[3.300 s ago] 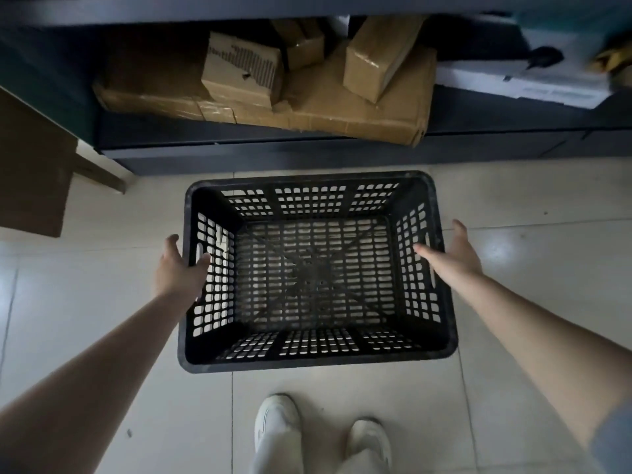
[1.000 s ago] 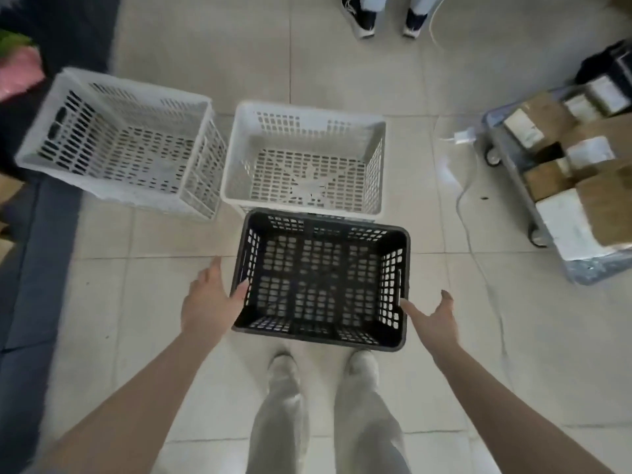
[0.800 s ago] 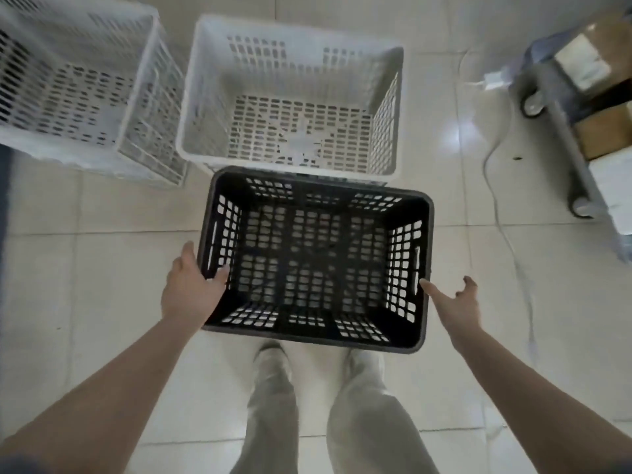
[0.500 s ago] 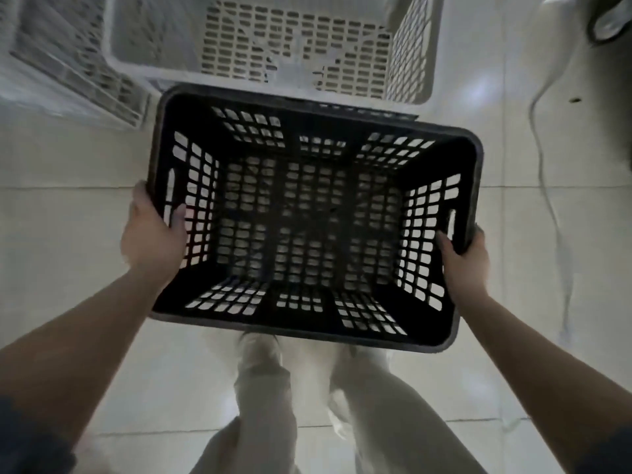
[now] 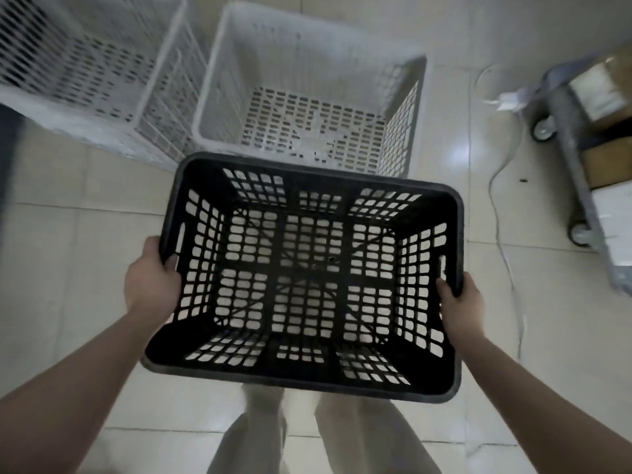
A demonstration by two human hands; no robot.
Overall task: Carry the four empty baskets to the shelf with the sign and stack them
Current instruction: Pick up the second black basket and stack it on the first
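Where pale floor tiles (image 5: 68, 268) gleam

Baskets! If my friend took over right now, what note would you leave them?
Left hand: gripping the black basket's left rim.
Right hand: gripping its right rim.
The black basket is empty and seems lifted off the floor, above the person's legs.
Two empty white baskets wait on the floor ahead: one in the middle, one to the left.
No shelf in view now.
Left to do: carry this basket to the shelf with the sign, fetch the others, stack them.
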